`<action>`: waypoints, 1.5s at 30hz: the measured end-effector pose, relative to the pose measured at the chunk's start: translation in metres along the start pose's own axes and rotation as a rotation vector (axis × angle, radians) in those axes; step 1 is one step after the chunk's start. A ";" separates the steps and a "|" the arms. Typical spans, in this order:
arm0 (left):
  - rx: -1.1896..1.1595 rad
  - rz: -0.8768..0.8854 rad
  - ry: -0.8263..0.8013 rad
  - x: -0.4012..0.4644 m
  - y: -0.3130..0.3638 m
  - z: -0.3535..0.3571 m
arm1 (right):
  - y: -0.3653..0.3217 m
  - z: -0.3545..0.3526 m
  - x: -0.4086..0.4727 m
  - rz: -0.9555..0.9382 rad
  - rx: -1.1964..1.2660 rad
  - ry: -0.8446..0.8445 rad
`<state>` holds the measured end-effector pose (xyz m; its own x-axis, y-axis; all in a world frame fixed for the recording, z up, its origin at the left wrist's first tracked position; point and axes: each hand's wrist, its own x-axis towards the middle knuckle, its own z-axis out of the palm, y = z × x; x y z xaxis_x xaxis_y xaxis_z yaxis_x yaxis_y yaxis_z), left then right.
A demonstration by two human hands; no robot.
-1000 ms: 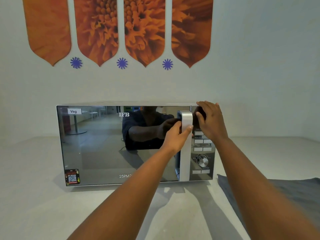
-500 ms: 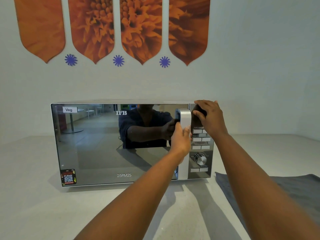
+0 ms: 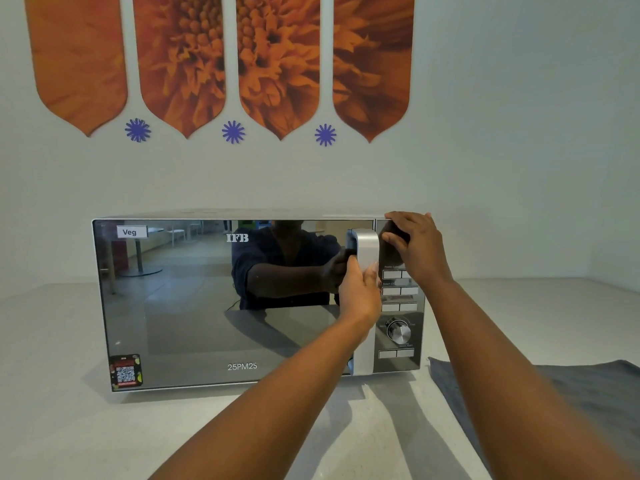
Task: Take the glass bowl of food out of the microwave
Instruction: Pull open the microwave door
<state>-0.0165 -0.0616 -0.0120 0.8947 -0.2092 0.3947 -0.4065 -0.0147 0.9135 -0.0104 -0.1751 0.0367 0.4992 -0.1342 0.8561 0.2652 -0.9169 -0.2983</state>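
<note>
A silver microwave [image 3: 194, 306] with a mirrored door stands on the pale counter, door closed. My left hand [image 3: 358, 292] is wrapped around its vertical silver door handle [image 3: 365, 247], fingers tucked behind it. My right hand [image 3: 414, 247] lies flat against the top right corner of the control panel [image 3: 401, 299], fingers spread. The mirrored door hides the inside, so the glass bowl of food is not visible.
A grey cloth [image 3: 554, 393] lies on the counter [image 3: 69, 427] to the right of the microwave. The wall behind carries orange flower panels [image 3: 225, 60]. A round dial [image 3: 398, 330] and buttons sit below my right hand.
My left hand has slid a little lower on the handle and closed more fully around it. My right hand stays on the top right corner. The door still looks closed.
</note>
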 end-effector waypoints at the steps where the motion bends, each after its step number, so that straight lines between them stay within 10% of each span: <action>1: 0.002 0.004 0.004 0.000 0.000 0.000 | 0.000 0.000 0.000 -0.001 0.005 0.000; 24: -0.027 0.143 -0.158 -0.063 0.017 -0.024 | -0.013 -0.011 0.003 0.052 -0.100 -0.217; 30: -0.125 0.176 -0.089 -0.085 0.024 -0.029 | -0.058 -0.026 -0.017 0.367 0.780 -0.196; 36: -0.205 0.239 -0.045 -0.117 0.030 -0.044 | -0.085 -0.040 -0.037 0.257 1.162 -0.359; 45: 0.010 0.526 0.644 -0.121 0.067 -0.120 | -0.120 -0.059 -0.038 -0.154 1.042 -0.595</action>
<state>-0.1292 0.0802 0.0132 0.5167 0.4097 0.7518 -0.8003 -0.0808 0.5941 -0.1095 -0.0825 0.0649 0.6328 0.3944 0.6663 0.7559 -0.1281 -0.6421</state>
